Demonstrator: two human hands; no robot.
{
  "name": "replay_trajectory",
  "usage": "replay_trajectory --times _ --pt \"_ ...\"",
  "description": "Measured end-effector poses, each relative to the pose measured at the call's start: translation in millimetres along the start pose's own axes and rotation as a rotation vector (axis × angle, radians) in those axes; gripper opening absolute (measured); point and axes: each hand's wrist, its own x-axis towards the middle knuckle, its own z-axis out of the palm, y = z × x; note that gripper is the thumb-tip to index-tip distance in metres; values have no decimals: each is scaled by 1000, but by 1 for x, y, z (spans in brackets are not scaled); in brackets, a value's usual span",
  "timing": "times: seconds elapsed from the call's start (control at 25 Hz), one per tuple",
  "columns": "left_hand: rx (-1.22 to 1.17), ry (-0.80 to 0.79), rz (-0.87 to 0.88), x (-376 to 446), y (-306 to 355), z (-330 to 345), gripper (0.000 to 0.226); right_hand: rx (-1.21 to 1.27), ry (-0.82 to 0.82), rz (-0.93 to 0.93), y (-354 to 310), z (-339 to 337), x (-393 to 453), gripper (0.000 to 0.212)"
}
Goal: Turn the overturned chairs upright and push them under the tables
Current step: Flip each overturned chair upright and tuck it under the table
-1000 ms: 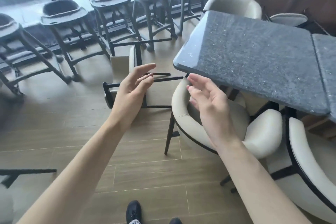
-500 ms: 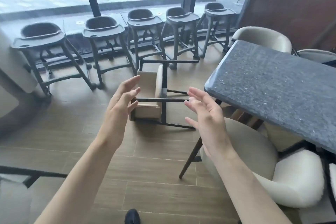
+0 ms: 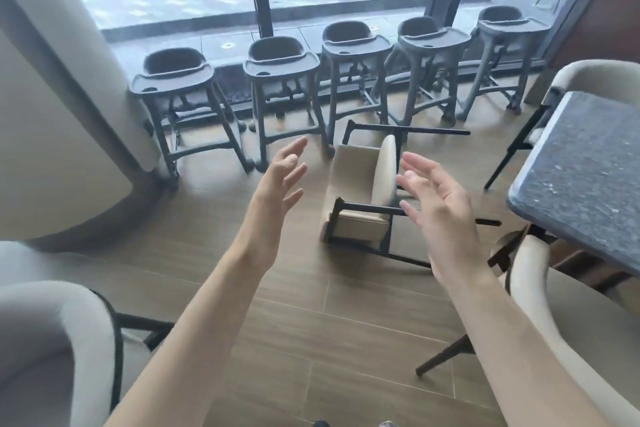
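One overturned chair (image 3: pixel 360 198) is noted on its side on the floor (image 3: pixel 298 322) near the table (image 3: pixel 581 177) corner, not yet righted or tucked; left hand (image 3: pixel 277 191) and right hand (image 3: pixel 440 215) are held spread above it, nothing gripped.

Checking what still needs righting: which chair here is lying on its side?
The beige chair with black legs on the floor between both hands, its legs pointing sideways. The grey high chairs by the window stand upright.
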Motion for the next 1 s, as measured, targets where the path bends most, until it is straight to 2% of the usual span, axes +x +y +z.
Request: replay_trajectory --times 0.2,0.32,0.44,0.56,0.76,1.0 --pt "9 4 -42 27 -9 -39 59 -3 -14 43 10 44 33 34" --pt "12 4 -65 54 -14 -54 53 5 -8 72 16 66 60 35" --pt "21 -8 -88 94 -19 -71 47 22 -11 98 25 89 94 38" --pt "25 -6 -85 143 -21 -92 46 48 -17 129 34 117 136 32" --pt "29 35 -120 229 -17 -130 55 92 -43 180 40 176 225 31" --pt "45 102 -122 316 -12 -179 47 111 -103 195 40 248 310 28"
